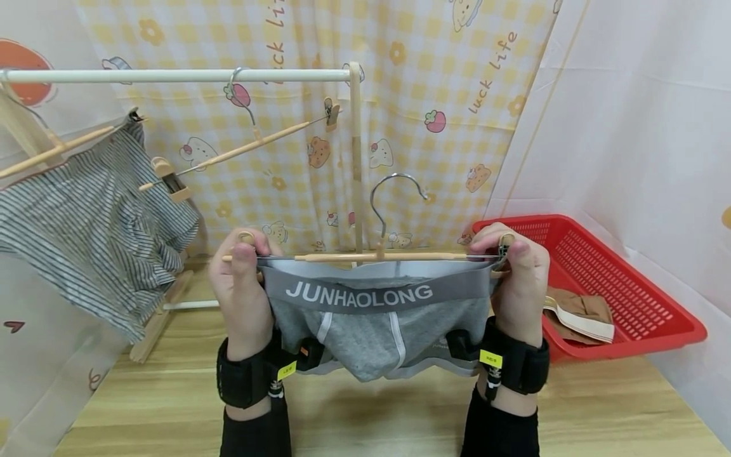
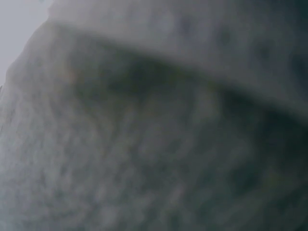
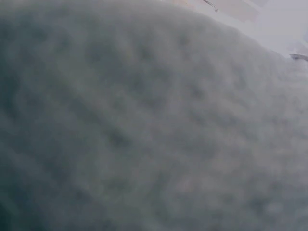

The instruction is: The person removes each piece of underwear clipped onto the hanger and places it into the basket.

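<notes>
Grey briefs (image 1: 365,330) with a lettered waistband hang from a wooden clip hanger (image 1: 342,258), held up in front of the body. At the hanger's left end my left hand (image 1: 242,292) pinches the clip between thumb and fingers, at the waistband's corner. My right hand (image 1: 520,279) pinches the right clip (image 1: 504,251) in the same way. The hanger's metal hook (image 1: 374,197) points up, free of the rod. Blurred grey fabric of the briefs (image 2: 120,144) fills the left wrist view, and the briefs (image 3: 144,120) fill most of the right wrist view too.
A white rod (image 1: 171,76) on a wooden rack post (image 1: 356,158) stands at the left. From it hang striped shorts (image 1: 97,209) and a bare clip hanger (image 1: 245,149). At right, a red basket (image 1: 657,311) holds brown folded underwear (image 1: 582,311). Below lies the wooden table (image 1: 371,419).
</notes>
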`<state>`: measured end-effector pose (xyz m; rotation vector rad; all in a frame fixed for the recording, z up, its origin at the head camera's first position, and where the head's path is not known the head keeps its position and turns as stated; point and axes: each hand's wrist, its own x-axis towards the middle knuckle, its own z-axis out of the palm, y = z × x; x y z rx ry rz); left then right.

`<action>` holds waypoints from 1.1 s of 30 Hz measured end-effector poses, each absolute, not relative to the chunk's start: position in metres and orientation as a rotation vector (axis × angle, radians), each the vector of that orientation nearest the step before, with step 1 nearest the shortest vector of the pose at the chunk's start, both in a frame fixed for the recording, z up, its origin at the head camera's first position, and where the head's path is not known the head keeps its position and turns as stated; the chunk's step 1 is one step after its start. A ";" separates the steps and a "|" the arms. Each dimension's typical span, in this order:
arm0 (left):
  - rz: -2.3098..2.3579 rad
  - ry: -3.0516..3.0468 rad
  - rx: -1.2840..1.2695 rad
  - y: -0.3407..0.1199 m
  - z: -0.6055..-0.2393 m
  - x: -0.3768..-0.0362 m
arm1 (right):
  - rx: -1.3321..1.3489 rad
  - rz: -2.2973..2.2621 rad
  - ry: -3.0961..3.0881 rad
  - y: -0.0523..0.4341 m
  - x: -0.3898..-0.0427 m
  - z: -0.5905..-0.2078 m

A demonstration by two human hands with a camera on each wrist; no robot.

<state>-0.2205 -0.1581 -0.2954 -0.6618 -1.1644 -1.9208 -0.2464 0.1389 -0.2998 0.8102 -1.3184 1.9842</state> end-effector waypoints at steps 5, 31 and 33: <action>-1.920 -1.169 -0.659 -0.158 -0.295 -0.220 | 0.805 1.982 -1.316 0.139 -0.246 -0.300; -1.907 -1.186 -0.652 -0.157 -0.294 -0.220 | 0.805 1.973 -1.333 0.140 -0.248 -0.300; -1.903 -1.187 -0.653 -0.157 -0.294 -0.220 | 0.813 1.973 -1.329 0.140 -0.248 -0.300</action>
